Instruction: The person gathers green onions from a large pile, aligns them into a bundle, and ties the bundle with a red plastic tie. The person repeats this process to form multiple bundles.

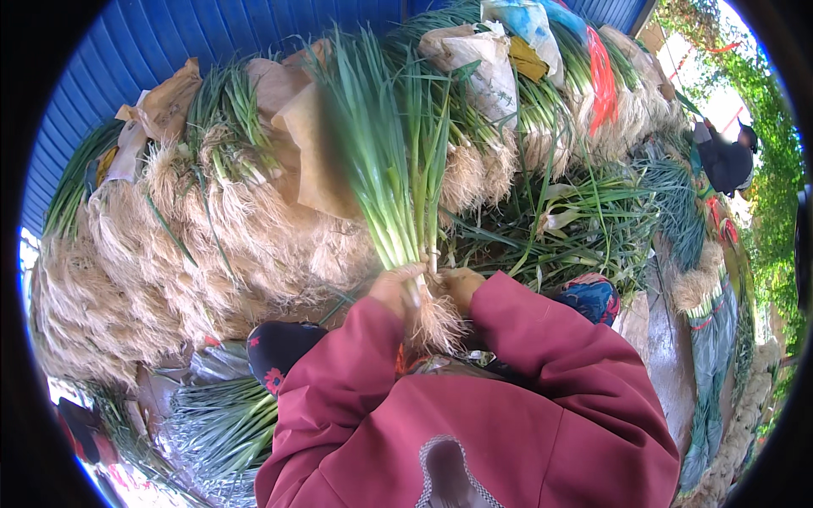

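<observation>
A bunch of long green onions (397, 209) stands in front of me, leaves up and pale roots (438, 324) hanging down. My left hand (395, 289) is wrapped around the white lower stalks. On the other side, my right hand (462, 287) is curled in at the base, its fingers against the stalks and root tops; the fingertips are partly hidden. Behind the bunch, a tan paper sheet (324, 168) lies over the piled onions. Loose green onion leaves and stalks (571, 235) are heaped beyond my right hand.
A large pile of onions with dense roots (190, 254) fills the left and back, against a blue corrugated wall (209, 32). More onions (222, 419) lie at my lower left. Tied onion bundles (705, 324) lie at right. A person in dark clothes (724, 155) is farther off.
</observation>
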Motion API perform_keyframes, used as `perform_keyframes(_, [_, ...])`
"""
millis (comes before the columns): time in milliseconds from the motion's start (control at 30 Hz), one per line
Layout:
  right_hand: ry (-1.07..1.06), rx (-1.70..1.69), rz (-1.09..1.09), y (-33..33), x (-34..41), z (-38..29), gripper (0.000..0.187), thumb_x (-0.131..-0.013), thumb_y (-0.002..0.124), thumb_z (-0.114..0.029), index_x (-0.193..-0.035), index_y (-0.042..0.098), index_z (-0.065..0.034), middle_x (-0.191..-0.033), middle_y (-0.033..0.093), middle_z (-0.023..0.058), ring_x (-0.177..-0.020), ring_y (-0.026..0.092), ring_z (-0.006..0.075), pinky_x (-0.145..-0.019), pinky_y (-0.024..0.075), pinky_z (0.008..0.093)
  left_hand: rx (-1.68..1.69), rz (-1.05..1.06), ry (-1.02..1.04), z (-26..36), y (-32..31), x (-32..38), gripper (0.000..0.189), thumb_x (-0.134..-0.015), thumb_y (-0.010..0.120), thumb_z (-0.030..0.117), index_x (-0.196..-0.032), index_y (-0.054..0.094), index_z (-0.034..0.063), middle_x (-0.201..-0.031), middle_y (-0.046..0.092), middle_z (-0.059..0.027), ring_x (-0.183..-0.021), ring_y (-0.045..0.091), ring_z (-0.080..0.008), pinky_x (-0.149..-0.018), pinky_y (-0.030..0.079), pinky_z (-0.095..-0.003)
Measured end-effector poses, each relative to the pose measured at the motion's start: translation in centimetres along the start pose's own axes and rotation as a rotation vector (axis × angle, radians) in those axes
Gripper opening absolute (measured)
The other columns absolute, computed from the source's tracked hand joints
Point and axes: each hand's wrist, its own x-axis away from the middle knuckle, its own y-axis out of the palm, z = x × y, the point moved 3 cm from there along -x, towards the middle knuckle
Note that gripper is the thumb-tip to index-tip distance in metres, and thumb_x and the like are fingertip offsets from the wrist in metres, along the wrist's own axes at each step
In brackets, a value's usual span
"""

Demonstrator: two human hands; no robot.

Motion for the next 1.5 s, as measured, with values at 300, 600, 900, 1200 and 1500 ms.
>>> perform_keyframes(300, [0.165, -0.877, 0.318, -8.5, -7.2, 2.5, 0.035, -0.083, 0.065, -0.034, -0.095, 0.067, -0.0018, -0.071, 0.064, 0.0084, -0.063, 0.061, 0.0184, -0.062, 0.0489, 0.0363, -0.011, -0.007, -0.016, -0.9, 0.1, 0.6, 0.027, -0.080, 0.059, 0.005, -0.107, 0.061, 0.0020, -0.091, 0.064, -0.0108, -0.063, 0.058, -0.0177, -0.053, 0.050, -0.0313])
perform_keyframes(600, [0.078, -0.737, 0.846, -6.3, -7.4, 0.1, 0.032, -0.089, 0.059, -0.023, -0.109, 0.060, 0.0021, -0.088, 0.064, 0.0089, -0.078, 0.059, 0.0174, -0.072, 0.0478, 0.0291, -0.017, -0.133, -0.026, -2.2, 0.8, 1.0, 0.027, -0.084, 0.061, 0.005, -0.110, 0.060, 0.0032, -0.067, 0.055, -0.0047, -0.056, 0.053, -0.0177, -0.050, 0.044, -0.0292])
perform_keyframes(900, [-0.311, -1.169, 0.741, -6.0, -2.2, -0.7, 0.022, -0.097, 0.046, -0.023, -0.090, 0.056, -0.0048, -0.082, 0.060, 0.0036, -0.076, 0.059, 0.0140, -0.074, 0.0489, 0.0294, -0.178, 0.178, 0.080, -2.8, 1.5, 0.9, 0.029, -0.078, 0.062, 0.001, -0.107, 0.056, -0.0024, -0.059, 0.053, -0.0059, -0.043, 0.049, -0.0158, -0.039, 0.039, -0.0278])
perform_keyframes(1200, [-0.288, -0.993, 0.370, -5.7, 9.2, -3.7, 0.019, -0.097, 0.042, -0.014, -0.088, 0.052, -0.0013, -0.075, 0.054, 0.0069, -0.074, 0.053, 0.0159, -0.072, 0.0436, 0.0293, -0.213, 0.235, 0.123, -2.6, 1.8, 0.2, 0.013, -0.082, 0.062, 0.006, -0.092, 0.061, -0.0030, -0.057, 0.054, -0.0053, -0.040, 0.046, -0.0125, -0.036, 0.034, -0.0247])
perform_keyframes(1500, [-0.010, -0.823, 0.916, -15.2, 14.1, 6.6, 0.030, -0.099, 0.038, -0.028, -0.097, 0.055, -0.0031, -0.082, 0.057, 0.0049, -0.064, 0.053, 0.0152, -0.061, 0.0456, 0.0277, -0.157, 0.259, 0.161, -3.2, 2.0, -0.7, 0.016, -0.078, 0.064, 0.002, -0.093, 0.058, -0.0037, -0.064, 0.056, -0.0073, -0.043, 0.051, -0.0156, -0.035, 0.043, -0.0258])
